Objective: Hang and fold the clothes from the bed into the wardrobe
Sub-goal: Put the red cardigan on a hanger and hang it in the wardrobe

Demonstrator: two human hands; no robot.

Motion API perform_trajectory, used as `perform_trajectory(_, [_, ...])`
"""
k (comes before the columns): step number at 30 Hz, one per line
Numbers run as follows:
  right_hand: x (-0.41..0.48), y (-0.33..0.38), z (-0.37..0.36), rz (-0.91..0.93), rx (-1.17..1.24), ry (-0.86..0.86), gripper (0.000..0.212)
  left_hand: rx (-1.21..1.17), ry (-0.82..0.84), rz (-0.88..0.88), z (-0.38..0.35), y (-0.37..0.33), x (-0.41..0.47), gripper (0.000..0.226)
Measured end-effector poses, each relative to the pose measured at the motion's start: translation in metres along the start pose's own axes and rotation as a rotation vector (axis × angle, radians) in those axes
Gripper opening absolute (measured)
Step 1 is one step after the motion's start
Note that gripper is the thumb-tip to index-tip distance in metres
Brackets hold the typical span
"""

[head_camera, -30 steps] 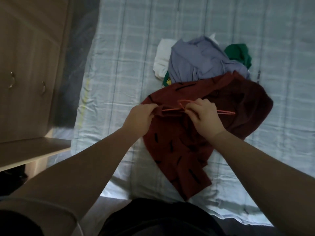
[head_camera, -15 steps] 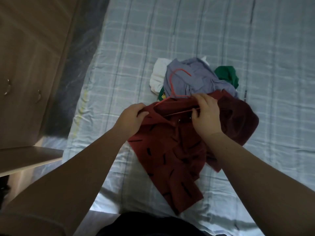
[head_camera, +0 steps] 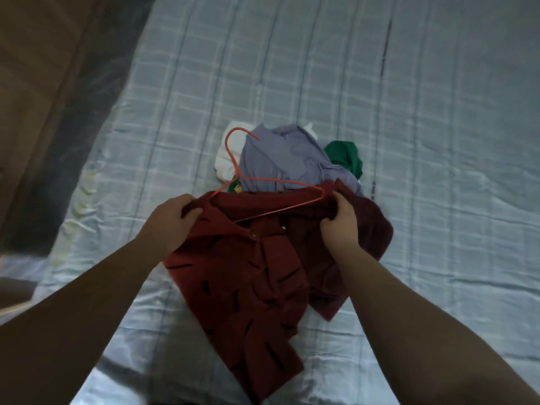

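A dark red shirt (head_camera: 248, 276) with black dashes lies on the bed, its collar raised toward me. A thin orange wire hanger (head_camera: 233, 159) sits inside the collar, hook pointing up and away. My left hand (head_camera: 172, 220) grips the shirt's left shoulder. My right hand (head_camera: 339, 226) grips the right shoulder over the hanger's end. Behind the shirt lies a pile: a grey-blue garment (head_camera: 286, 156), a white one (head_camera: 230, 159) and a green one (head_camera: 346, 156).
The bed (head_camera: 409, 112) has a pale blue checked sheet. A wooden wardrobe (head_camera: 38, 68) stands at the left, with a dark strip of floor (head_camera: 87, 147) between it and the bed.
The hanger has risen out of the collar so its hook stands up. My hands have spread apart along the shirt's shoulders, and the view has tilted toward the bed.
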State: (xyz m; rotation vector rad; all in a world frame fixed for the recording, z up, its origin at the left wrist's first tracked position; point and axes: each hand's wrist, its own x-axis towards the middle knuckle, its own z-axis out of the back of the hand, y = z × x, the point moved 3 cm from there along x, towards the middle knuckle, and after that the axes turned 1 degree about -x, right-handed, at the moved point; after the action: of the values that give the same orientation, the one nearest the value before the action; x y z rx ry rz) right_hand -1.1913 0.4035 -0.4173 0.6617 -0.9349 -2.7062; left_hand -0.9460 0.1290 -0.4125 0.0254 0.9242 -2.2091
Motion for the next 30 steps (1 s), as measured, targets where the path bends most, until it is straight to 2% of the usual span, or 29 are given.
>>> perform_trajectory(4, [0.022, -0.007, 0.005, 0.068, -0.152, -0.024, 0.076, 0.024, -0.043, 0.048, -0.014, 0.002, -0.005, 0.005])
perform_trajectory(9, [0.036, -0.019, 0.002, -0.049, -0.208, 0.077, 0.08, 0.03, -0.041, -0.001, -0.024, -0.008, -0.008, 0.006])
perform_trajectory(13, [0.041, -0.024, 0.001, -0.07, -0.349, 0.103, 0.069, 0.018, 0.008, 0.011, -0.037, -0.015, -0.011, 0.009])
perform_trajectory(15, [0.04, -0.026, 0.002, -0.094, -0.332, 0.099, 0.062, 0.013, 0.028, 0.028, -0.045, -0.017, -0.011, 0.011])
perform_trajectory(18, [0.04, -0.03, 0.006, -0.146, -0.308, 0.097, 0.041, -0.005, 0.021, 0.052, -0.048, -0.015, -0.012, 0.009])
perform_trajectory(22, [0.044, -0.032, 0.016, -0.079, -0.503, 0.161, 0.03, 0.006, 0.045, 0.056, -0.04, -0.008, -0.013, 0.007])
perform_trajectory(26, [0.041, -0.023, 0.032, 0.149, -0.644, -0.035, 0.024, 0.046, 0.091, -0.027, -0.034, -0.009, -0.018, 0.01])
perform_trajectory(28, [0.037, -0.018, 0.039, 0.196, -0.53, -0.081, 0.022, 0.058, 0.085, -0.023, -0.035, -0.013, -0.02, 0.012])
perform_trajectory(30, [0.034, -0.015, 0.041, 0.124, -0.309, -0.019, 0.019, 0.062, 0.079, 0.0, -0.037, -0.017, -0.021, 0.013])
